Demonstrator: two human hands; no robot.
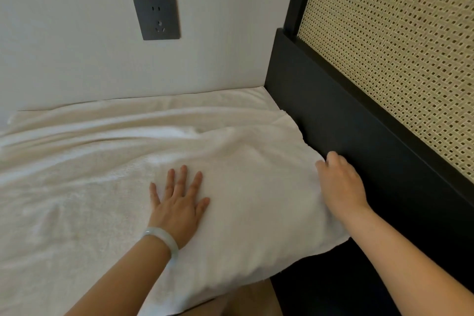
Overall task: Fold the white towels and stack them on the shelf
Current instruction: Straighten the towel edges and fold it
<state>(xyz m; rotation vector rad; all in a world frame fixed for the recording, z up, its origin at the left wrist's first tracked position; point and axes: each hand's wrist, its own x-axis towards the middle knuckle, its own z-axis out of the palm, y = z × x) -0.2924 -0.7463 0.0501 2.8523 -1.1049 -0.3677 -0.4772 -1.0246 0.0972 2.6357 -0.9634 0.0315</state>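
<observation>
A large white towel [102,174] lies spread and wrinkled over a flat surface, reaching the wall at the back. My left hand [179,202] presses flat on it with fingers spread; a pale bangle sits on that wrist. My right hand [338,182] is at the towel's right edge, beside the black frame, with fingers curled onto the cloth. Whether those fingers pinch the edge is hidden by the back of the hand.
A black wooden frame [346,136] with a woven cane panel [397,59] stands close on the right. A white wall with a dark power socket [157,17] rises behind the towel. The near right corner of the towel hangs over a dark gap.
</observation>
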